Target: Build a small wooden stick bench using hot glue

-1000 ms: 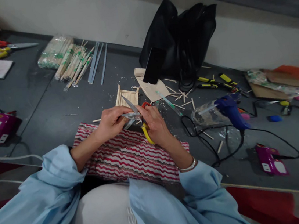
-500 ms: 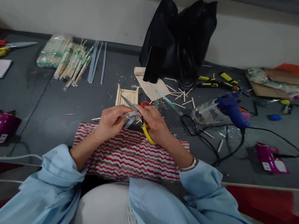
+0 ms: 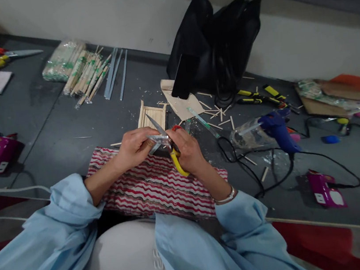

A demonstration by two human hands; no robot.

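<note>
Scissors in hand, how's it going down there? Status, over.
Right hand: grip on scissors. Left hand: pinching clear plastic at the blades. Possibly in the way: stick panel, just beyond.

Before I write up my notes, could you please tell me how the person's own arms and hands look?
Both arms wear loose, light blue sleeves, pushed or folded back so that the forearms are bare. The left hand and right hand are ungloved. A slim, silvery bracelet circles the right arm near the cuff; none shows on the left.
</note>
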